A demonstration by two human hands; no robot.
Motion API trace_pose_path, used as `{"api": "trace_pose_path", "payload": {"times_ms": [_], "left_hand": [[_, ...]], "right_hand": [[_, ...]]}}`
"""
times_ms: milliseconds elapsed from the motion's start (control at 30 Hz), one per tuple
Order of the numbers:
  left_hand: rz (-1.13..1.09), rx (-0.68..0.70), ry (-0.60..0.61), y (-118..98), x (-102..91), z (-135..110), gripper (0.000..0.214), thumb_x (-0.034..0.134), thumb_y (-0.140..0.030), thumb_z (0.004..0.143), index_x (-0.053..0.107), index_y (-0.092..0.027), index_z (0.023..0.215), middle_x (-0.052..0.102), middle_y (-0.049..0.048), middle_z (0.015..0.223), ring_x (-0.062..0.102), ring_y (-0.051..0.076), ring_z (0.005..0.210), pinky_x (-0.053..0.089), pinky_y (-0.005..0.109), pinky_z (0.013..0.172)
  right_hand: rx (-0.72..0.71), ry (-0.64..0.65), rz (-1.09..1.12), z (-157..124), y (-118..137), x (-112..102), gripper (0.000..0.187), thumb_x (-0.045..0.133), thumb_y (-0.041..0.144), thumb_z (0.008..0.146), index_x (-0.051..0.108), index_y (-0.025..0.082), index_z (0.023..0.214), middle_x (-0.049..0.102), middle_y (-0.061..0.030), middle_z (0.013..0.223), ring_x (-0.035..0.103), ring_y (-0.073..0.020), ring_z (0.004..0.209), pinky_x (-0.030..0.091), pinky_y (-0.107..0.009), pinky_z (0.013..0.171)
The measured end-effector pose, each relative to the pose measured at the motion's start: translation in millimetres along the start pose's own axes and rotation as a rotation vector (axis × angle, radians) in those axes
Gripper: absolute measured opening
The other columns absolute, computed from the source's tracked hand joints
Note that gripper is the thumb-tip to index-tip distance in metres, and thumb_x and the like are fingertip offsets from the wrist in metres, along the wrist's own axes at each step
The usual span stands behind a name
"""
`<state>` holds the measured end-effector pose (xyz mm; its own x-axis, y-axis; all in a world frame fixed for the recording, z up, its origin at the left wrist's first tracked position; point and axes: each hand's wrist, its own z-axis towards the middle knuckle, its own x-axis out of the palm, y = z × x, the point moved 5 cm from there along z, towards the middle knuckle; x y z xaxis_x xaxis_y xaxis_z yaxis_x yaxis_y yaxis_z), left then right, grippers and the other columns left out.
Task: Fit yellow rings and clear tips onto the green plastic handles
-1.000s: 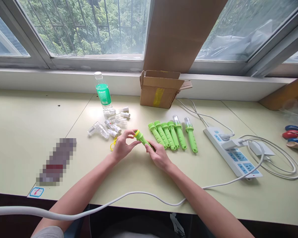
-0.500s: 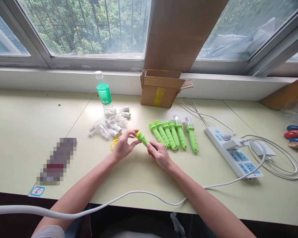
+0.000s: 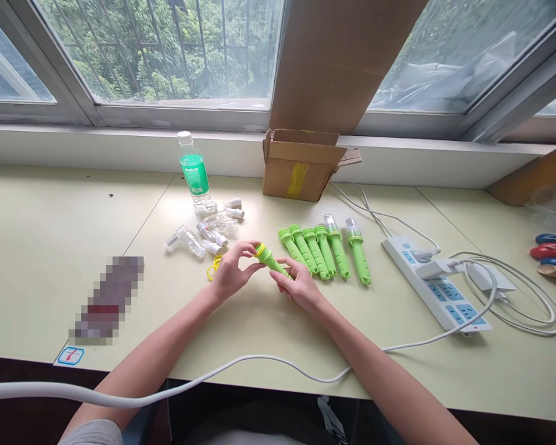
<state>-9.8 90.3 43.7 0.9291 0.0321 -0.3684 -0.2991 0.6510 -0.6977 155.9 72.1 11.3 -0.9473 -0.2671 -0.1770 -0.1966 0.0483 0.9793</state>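
Observation:
My right hand (image 3: 300, 288) grips the shaft of a green ribbed plastic handle (image 3: 269, 259) held just above the table. My left hand (image 3: 231, 272) pinches its upper end, where a yellow ring (image 3: 260, 250) sits on the tip. Right of my hands lies a row of several more green handles (image 3: 314, 252); the two rightmost carry clear caps (image 3: 351, 227). Left of my hands lie several clear plastic caps (image 3: 208, 232), with a loose yellow ring (image 3: 212, 269) beside my left hand.
A water bottle (image 3: 193, 172) with a green label and an open cardboard box (image 3: 299, 165) stand near the window sill. A white power strip (image 3: 433, 283) with coiled cables lies to the right. A white cable (image 3: 241, 368) runs along the table's front edge.
Both hands and the green handle have shifted slightly up and to the right. My right hand's grip has turned a little on the shaft.

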Motion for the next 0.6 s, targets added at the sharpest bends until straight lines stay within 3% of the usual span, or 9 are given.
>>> {"api": "trace_pose_path", "payload": {"times_ms": [300, 467, 600], "left_hand": [[0.074, 0.046, -0.032, -0.6, -0.3, -1.2, 0.023, 0.068, -0.021, 0.078, 0.052, -0.018, 0.093, 0.066, 0.0089, 0.109, 0.067, 0.016, 0.088, 0.06, 0.034, 0.074], [0.083, 0.036, -0.04, 4.0, -1.2, -1.3, 0.025, 0.069, -0.024, 0.077, 0.051, -0.018, 0.094, 0.067, 0.0086, 0.108, 0.067, 0.016, 0.087, 0.061, 0.033, 0.073], [0.106, 0.027, -0.033, 6.6, -0.8, -1.9, 0.026, 0.069, -0.026, 0.077, 0.052, -0.018, 0.094, 0.067, 0.0086, 0.106, 0.068, 0.016, 0.084, 0.06, 0.033, 0.072]], "right_hand": [[-0.053, 0.029, 0.011, 1.6, 1.8, 1.5, 0.031, 0.056, 0.047, 0.084, 0.059, 0.018, 0.096, 0.057, 0.0027, 0.057, 0.04, -0.007, 0.037, 0.033, -0.021, 0.038], [-0.112, 0.023, -0.096, 1.9, 4.1, 1.8, 0.037, 0.046, 0.048, 0.09, 0.059, 0.018, 0.073, 0.05, 0.0029, 0.049, 0.044, -0.009, 0.04, 0.034, -0.023, 0.043], [-0.095, 0.039, -0.119, 1.7, 2.6, 2.7, 0.041, 0.042, 0.049, 0.092, 0.055, 0.018, 0.068, 0.049, 0.0029, 0.049, 0.044, -0.0098, 0.04, 0.034, -0.023, 0.043]]}}
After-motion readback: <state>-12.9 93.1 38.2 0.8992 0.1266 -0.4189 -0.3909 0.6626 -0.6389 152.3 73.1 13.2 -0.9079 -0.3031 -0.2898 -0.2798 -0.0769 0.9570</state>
